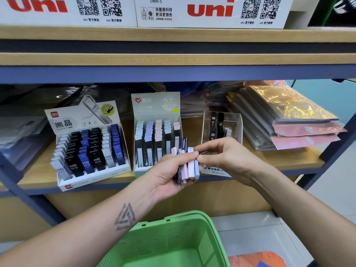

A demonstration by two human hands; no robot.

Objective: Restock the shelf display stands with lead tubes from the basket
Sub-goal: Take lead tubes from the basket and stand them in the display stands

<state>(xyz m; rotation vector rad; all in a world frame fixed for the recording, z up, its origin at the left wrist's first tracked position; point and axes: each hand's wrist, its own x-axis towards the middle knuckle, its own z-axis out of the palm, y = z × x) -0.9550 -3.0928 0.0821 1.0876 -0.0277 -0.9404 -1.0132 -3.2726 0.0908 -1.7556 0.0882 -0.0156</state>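
Note:
My left hand (169, 174) grips a fanned bundle of lead tubes (187, 164), pink, white, pale blue and dark ones, in front of the shelf. My right hand (221, 157) pinches the top of one tube in the bundle with thumb and fingers. Behind the hands stand three display stands: a white HB 0.5 stand (90, 149) with black, blue and grey tubes, a pale green 0.7 stand (157, 132) with pastel-capped tubes, and a clear MONO stand (221, 128) holding a few dark tubes. The green basket (173, 241) sits below my arms.
The wooden shelf board (289, 158) carries stacked shiny plastic folders (285, 116) at the right and wrapped packs at the left. Above it an upper shelf holds white uni boxes (210, 10). Blue metal posts frame the shelf. Tiled floor lies to the right.

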